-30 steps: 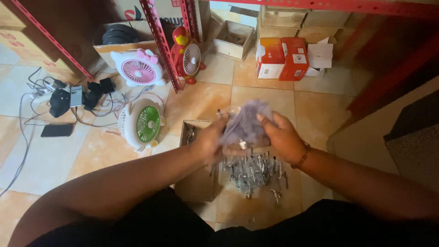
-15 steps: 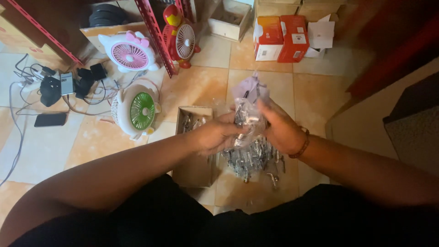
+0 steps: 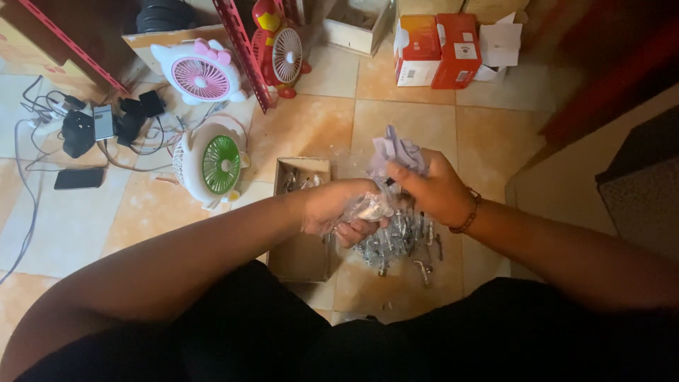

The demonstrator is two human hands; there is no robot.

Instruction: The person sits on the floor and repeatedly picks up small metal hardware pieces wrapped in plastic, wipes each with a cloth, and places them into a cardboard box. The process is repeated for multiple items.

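Both hands meet over the tiled floor on a clear plastic bag (image 3: 393,152) of small metal parts. My left hand (image 3: 338,211) grips the bag's lower part, where shiny pieces show through the plastic. My right hand (image 3: 433,189), with a bead bracelet on the wrist, holds the crumpled upper part, which sticks up pale purple above the fingers. Under the hands lies a pile of small metal parts (image 3: 403,240) on the floor. An open cardboard box (image 3: 304,251) sits just left of the pile, with a few metal parts at its far end.
A green-and-white fan (image 3: 212,164) lies left of the box. A pink fan (image 3: 200,74) and a red fan (image 3: 281,51) stand by a red shelf post (image 3: 240,53). Chargers and cables (image 3: 92,127) and a dark phone (image 3: 79,178) lie far left. Orange-and-white cartons (image 3: 435,51) stand behind.
The hands and bag have come lower and closer to the pile. My left hand has shifted from the bag's side to its lower part, and the bag looks more bunched.
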